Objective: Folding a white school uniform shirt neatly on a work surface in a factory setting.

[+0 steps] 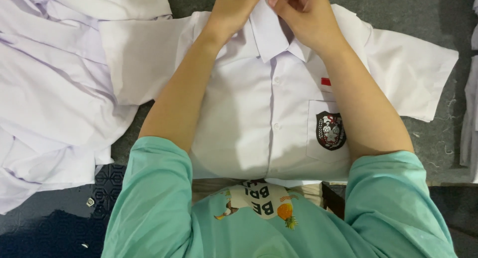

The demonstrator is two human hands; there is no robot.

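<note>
At the far edge of the grey felt-like work surface [428,143], I see my left hand [238,6] and right hand [303,14] both pinched on the collar [271,31] of a white short-sleeved cotton shirt [259,118], lying buttoned and face up. A heap of white garments [50,99] lies along the left edge.

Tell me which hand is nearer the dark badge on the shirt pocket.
Right. The right hand is at the collar, above the badge on its side; the left hand is also at the collar, farther left.
</note>
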